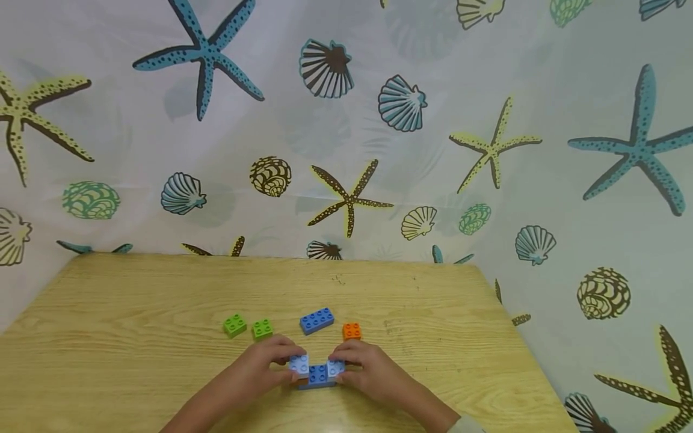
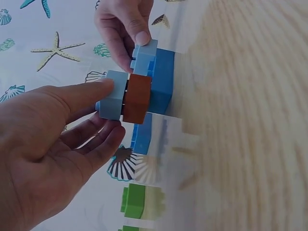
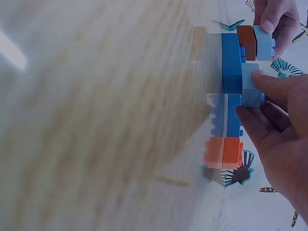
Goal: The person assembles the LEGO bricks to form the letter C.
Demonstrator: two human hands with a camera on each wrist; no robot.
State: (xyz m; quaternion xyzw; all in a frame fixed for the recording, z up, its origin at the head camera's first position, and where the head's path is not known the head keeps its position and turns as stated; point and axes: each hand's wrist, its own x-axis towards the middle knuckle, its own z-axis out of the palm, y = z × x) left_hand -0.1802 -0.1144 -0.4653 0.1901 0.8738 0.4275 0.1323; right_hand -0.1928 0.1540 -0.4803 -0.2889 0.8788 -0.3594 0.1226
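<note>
A long blue toy brick [image 1: 317,385] lies on the table between the two hands. On its left end sits an orange-brown brick [image 2: 137,99], topped by a light blue brick [image 1: 299,365]. My left hand [image 1: 269,364] pinches that light blue brick between thumb and fingers; the left wrist view shows a thin gap between it and the orange-brown one. Another light blue brick [image 3: 250,85] is at the right end of the long blue brick, and my right hand [image 1: 370,368] pinches it. Whether it is fully pressed down I cannot tell.
Just beyond the hands lie two green bricks [image 1: 235,325], a second long blue brick [image 1: 317,321] and a bright orange brick [image 1: 352,331]. The wooden table [image 1: 135,337] ends at a curtain [image 1: 346,132] printed with shells and starfish, at the back and right.
</note>
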